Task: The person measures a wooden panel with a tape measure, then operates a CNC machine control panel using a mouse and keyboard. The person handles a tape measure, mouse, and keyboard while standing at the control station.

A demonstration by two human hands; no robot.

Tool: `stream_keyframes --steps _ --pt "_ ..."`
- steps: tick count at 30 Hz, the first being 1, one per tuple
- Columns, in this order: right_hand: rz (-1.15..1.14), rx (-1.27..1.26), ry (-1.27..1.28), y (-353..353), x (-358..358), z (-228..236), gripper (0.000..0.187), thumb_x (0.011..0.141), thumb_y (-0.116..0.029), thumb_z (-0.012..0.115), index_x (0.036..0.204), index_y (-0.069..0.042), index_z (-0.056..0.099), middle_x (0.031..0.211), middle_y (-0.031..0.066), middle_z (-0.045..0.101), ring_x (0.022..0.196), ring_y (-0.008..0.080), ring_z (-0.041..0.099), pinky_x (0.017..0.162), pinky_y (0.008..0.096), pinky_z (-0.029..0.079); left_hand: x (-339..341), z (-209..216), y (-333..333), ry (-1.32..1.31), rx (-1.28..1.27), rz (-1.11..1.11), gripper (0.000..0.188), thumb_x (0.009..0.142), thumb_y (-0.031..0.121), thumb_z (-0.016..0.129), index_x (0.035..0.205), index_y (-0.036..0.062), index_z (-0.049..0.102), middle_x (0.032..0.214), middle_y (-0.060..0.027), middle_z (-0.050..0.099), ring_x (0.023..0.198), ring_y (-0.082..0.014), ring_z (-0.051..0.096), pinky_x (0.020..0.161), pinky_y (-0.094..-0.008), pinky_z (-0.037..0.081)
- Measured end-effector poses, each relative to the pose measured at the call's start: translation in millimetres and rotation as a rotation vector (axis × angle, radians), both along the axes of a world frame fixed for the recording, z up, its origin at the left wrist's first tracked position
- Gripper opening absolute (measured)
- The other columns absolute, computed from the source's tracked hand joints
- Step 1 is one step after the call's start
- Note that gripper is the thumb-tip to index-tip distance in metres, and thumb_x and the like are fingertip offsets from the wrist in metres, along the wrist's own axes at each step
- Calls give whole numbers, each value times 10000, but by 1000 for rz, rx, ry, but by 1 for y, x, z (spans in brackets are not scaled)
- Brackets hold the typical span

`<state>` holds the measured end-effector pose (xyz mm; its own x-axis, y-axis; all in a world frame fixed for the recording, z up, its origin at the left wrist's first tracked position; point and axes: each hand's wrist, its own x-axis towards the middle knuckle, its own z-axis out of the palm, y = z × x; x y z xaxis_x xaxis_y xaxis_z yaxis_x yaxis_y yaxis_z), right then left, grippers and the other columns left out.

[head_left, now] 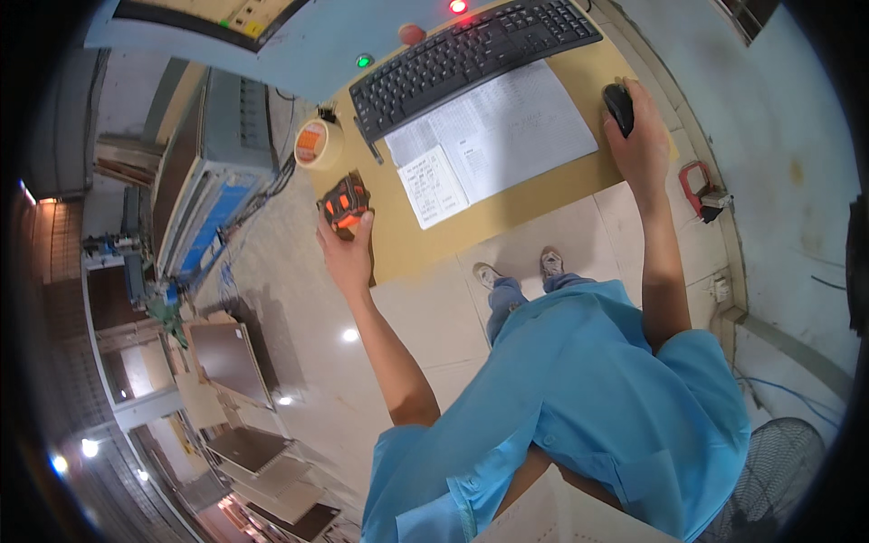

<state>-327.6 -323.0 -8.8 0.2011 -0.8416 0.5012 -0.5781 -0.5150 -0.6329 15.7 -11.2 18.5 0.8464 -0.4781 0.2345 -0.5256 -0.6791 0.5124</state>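
My left hand [347, 257] is closed round an orange and black tape measure [345, 201] at the left edge of the tan desktop [407, 252]. The thumb lies along its near side; the other fingers are partly hidden at its left. Over at the right edge, my right hand [643, 145] rests on a black computer mouse [619, 109], thumb on its near left side. Between the hands lie printed sheets [534, 127] with a small white handwritten notepad [433, 185] on their left part. A black keyboard [471, 59] stands along the far side.
A tape roll [319, 144] stands beyond the tape measure, and a pen [373, 150] lies by the keyboard. Behind are a green light [364, 61] and a red one [459, 6] on a blue panel. A fan [774, 471] is at lower right; stacked boards [231, 357] are at left.
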Motion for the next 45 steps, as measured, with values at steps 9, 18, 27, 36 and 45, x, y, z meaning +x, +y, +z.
stream_keyframes --steps 9,18,27,36,45 --pt "17 -55 36 -2 -3 0 530 905 -185 749 1400 -93 583 1444 178 594 1285 382 601 1057 450 505 0 1 0 16 77 39 838 842 557 806 1495 126 505 1493 -181 527 1283 -388 595 1023 -497 511" --pt "-14 -74 37 0 -3 -1 546 892 -181 756 1405 -105 587 1444 177 597 1288 378 601 1053 454 508 0 0 0 21 95 57 837 846 573 795 1494 129 506 1479 -175 534 1270 -382 598 1028 -497 504" --pt "-7 -48 22 0 -2 -3 522 903 -211 752 1389 -100 599 1432 177 608 1299 374 594 1061 446 501 -3 1 1 2 90 51 855 843 576 796 1483 88 508 1448 -180 548 1152 -367 644 972 -485 525" --pt "230 164 -281 -38 -8 21 522 1043 -349 593 1461 -39 546 1471 240 567 1386 380 525 1160 440 393 -1 1 1 -10 102 67 883 831 611 787 1453 54 503 1476 -221 529 1254 -432 605 998 -513 525" --pt "261 -111 -17 -113 28 42 210 938 -181 686 1023 0 622 1471 282 554 1369 458 505 1129 505 408 -1 -4 2 -46 52 42 860 844 597 777 1471 85 486 1469 -202 532 1224 -427 621 980 -527 530"
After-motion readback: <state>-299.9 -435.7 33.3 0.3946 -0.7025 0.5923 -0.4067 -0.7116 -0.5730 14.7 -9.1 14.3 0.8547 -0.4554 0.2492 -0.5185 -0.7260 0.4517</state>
